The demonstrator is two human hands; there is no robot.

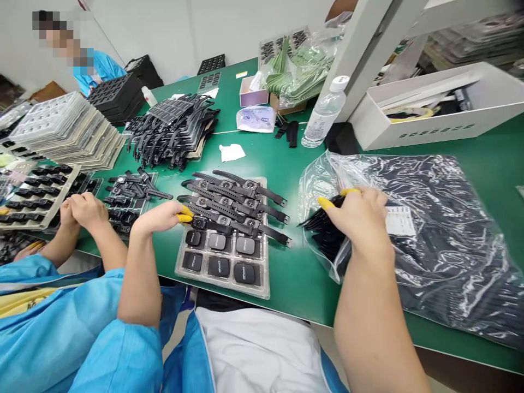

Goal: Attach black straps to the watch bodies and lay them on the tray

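Note:
My left hand (166, 215), with yellow finger cots, pinches a black smartwatch (199, 222) at the left edge of a clear plastic tray (262, 286). Several watches with black straps (235, 191) lie across the tray's upper rows. Square black watch cases without straps (219, 267) sit in its two lower rows. On the right, my right hand (362, 215), also in yellow finger cots, is at the mouth of a clear plastic bag (442, 185). Its fingers are around a bunch of black straps (327, 232) there; the fingertips are partly hidden.
A co-worker's hands (85, 210) are close on the left, beside watch trays (36, 196). Behind are stacked trays (73, 131) and a heap of strapped watches (174, 131). A water bottle (325, 112) and a white box (442, 123) stand beyond the bag.

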